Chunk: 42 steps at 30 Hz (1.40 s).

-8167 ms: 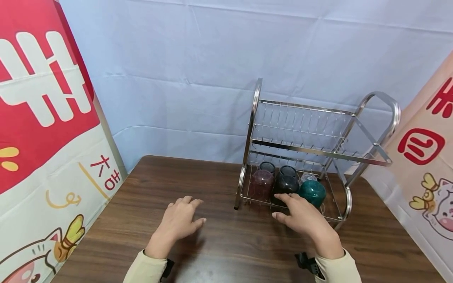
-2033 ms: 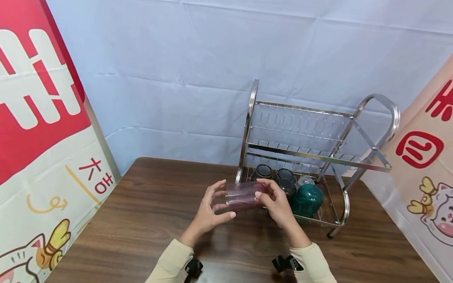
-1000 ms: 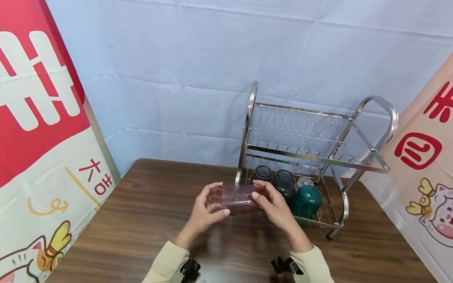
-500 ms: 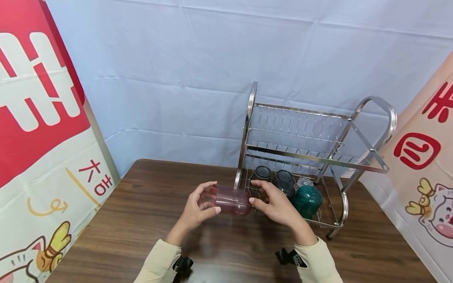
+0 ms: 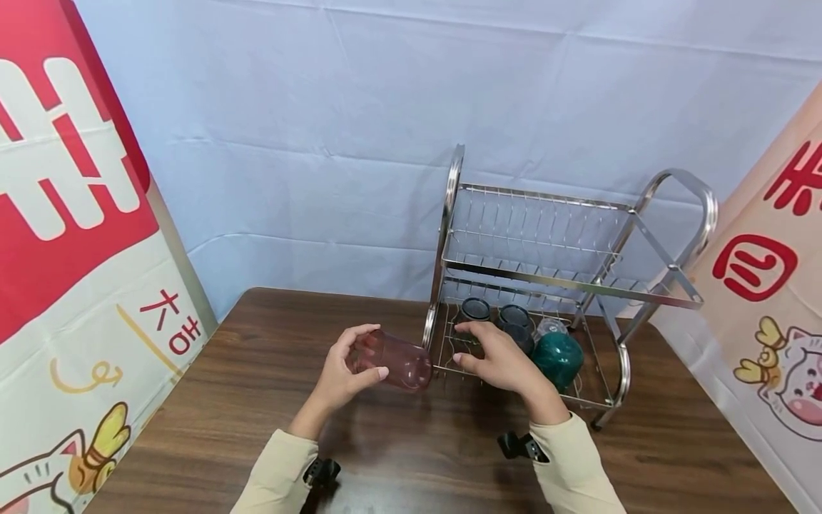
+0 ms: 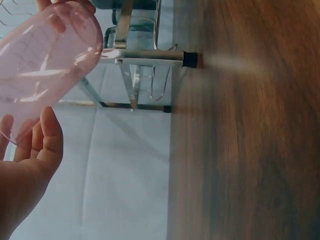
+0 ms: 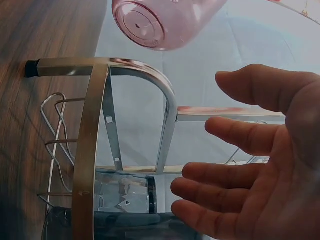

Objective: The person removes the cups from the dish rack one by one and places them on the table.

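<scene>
My left hand point(image 5: 340, 371) holds a see-through pink cup point(image 5: 407, 364) at its rim end, above the table. The cup lies tilted on its side, its closed base pointing right; in the left wrist view the thumb and fingers of the hand point(image 6: 35, 165) sit around the rim end of the cup point(image 6: 50, 65). Apart from the cup, my right hand point(image 5: 504, 360) hovers in front of the rack's lower tier with nothing in it. Its fingers are extended and spread in the right wrist view, the cup's base point(image 7: 140, 25) beyond them.
A two-tier metal dish rack point(image 5: 533, 271) stands at the table's right. Its lower tier holds dark cups point(image 5: 475, 309), a clear cup point(image 5: 550, 327) and a green cup point(image 5: 557, 359), upside down. The wooden table point(image 5: 257, 400) reaches left, with a cloth backdrop point(image 5: 289, 143) behind.
Earlier the pink cup stood upside down in the rack's lower tier and both hands were empty. Both hands then held it; the right has let go while the left moved it leftward.
</scene>
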Each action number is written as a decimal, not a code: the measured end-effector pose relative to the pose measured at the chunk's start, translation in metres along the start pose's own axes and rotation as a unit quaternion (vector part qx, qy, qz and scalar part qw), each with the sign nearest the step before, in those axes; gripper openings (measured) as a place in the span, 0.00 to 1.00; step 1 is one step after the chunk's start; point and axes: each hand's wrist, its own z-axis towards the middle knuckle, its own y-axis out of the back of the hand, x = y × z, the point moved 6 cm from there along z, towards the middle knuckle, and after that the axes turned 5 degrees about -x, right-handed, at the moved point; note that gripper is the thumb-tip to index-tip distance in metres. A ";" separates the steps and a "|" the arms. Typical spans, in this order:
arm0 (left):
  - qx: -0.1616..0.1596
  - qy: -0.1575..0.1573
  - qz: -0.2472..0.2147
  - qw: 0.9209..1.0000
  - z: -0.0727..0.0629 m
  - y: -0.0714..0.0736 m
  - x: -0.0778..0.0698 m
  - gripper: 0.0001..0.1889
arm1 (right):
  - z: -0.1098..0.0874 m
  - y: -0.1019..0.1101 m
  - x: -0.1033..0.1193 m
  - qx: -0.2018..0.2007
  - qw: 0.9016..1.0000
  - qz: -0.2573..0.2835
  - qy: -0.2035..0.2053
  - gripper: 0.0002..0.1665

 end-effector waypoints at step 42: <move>-0.061 0.058 0.274 0.958 0.036 0.010 0.048 0.36 | 0.029 0.017 -0.006 0.010 0.990 -0.136 -0.027 0.30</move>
